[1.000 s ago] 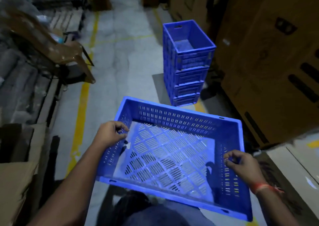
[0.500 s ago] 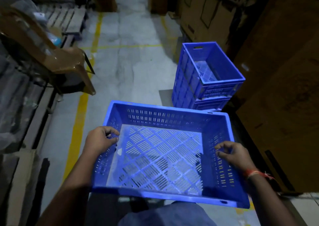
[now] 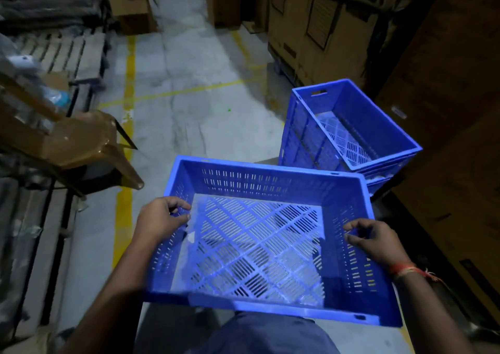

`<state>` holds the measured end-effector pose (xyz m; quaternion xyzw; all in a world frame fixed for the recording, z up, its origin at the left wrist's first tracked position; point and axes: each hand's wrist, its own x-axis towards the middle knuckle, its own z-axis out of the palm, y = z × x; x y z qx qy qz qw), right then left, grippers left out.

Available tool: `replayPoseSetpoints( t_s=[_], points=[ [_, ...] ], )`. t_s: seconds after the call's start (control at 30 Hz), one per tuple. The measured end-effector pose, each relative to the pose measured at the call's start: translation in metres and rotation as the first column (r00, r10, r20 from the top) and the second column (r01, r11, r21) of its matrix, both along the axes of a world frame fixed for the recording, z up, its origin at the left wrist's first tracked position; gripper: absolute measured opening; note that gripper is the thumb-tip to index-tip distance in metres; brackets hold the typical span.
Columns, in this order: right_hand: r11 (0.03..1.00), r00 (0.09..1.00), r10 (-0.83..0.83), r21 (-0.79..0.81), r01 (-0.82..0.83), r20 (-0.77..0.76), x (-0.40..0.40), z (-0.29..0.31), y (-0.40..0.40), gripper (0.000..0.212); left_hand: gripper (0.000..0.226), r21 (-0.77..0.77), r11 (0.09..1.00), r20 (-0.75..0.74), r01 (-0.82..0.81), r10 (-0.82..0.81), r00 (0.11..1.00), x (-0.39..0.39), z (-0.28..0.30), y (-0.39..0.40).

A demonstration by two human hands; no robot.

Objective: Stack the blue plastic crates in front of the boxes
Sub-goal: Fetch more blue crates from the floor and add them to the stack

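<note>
- The fingers of the left hand curl over the left wall of a blue crate, thumb on the inner side, closed on its rim.
- The fingers of the right hand hook over the right wall of the same crate in the same way, gripping it; a red thread band circles that wrist.
- The crate is held level in the air in front of the person's body, its open top facing up and its slotted, lattice-patterned bottom showing; it is empty.
- A stack of blue crates stands on the floor just beyond the held crate's far right corner, the top one empty and open.
- Tall cardboard boxes rise behind and to the right of the stack, close to it.
- Yellow lines run along and across the grey concrete floor.
- A brown plastic chair lies tilted at the left, beside wooden pallets.
- An open cardboard carton sits at the far left end of the aisle.
</note>
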<state>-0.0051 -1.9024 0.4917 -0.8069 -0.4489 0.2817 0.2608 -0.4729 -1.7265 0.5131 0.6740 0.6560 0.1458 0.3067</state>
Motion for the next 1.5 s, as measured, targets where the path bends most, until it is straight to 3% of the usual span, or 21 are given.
replayPoseSetpoints(
  t_s=[0.27, 0.47, 0.7, 0.83, 1.23, 1.5],
  points=[
    [0.994, 0.993, -0.106, -0.001, 0.106, -0.045, -0.017, -0.006, 0.107, 0.017, 0.02, -0.002, 0.991, -0.035, 0.131, -0.131, 0.991, 0.009, 0.007, 0.155],
    [0.971, 0.971, -0.233, -0.038, 0.236, 0.057, -0.045, 0.007, 0.15, 0.021, 0.022, -0.035, 0.959, -0.043, 0.28, -0.281, 0.959, 0.019, 0.003, 0.268],
    [0.883, 0.884, -0.466, -0.032, 0.467, 0.037, -0.12, 0.025, 0.181, 0.021, 0.019, -0.017, 0.863, -0.018, 0.505, -0.505, 0.863, 0.037, 0.008, 0.385],
    [0.796, 0.796, -0.604, -0.029, 0.605, 0.043, -0.168, 0.024, 0.188, 0.02, 0.019, 0.028, 0.763, -0.078, 0.646, -0.643, 0.762, 0.047, 0.019, 0.439],
    [0.544, 0.543, -0.839, 0.024, 0.839, 0.036, -0.236, 0.054, 0.196, 0.015, 0.017, 0.057, 0.581, -0.025, 0.812, -0.812, 0.583, 0.111, 0.054, 0.495],
    [0.48, 0.477, -0.875, 0.023, 0.877, 0.079, -0.213, 0.077, 0.21, 0.014, 0.016, 0.067, 0.547, -0.018, 0.834, -0.835, 0.549, 0.159, 0.06, 0.51]
  ],
)
